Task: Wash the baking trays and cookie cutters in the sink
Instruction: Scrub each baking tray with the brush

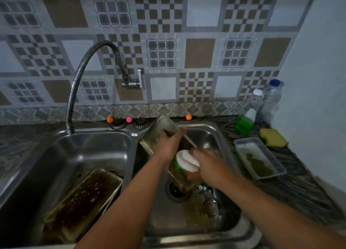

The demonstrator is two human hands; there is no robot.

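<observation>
A long metal baking tray (pixel 164 126) stands tilted in the right sink basin (pixel 222 136), its far end leaning up over the rim. My left hand (pixel 168 145) grips the tray's upper edge. My right hand (pixel 211 166) holds a white scrubber with a green underside (pixel 187 161) pressed against the tray's inner face. A second tray (pixel 82 202), dark and greasy with soap spots, lies slanted in the left basin (pixel 93 151). Small metal pieces, perhaps cookie cutters (pixel 209 205), lie blurred on the right basin's floor.
A flexible faucet (pixel 78 80) arches over the left basin. On the right counter sit a shallow plastic tray with green residue (pixel 260 158), a yellow sponge (pixel 273 137), a green soap bottle (pixel 244 122) and two clear bottles (pixel 269 99). The drain (pixel 177 190) is below the tray.
</observation>
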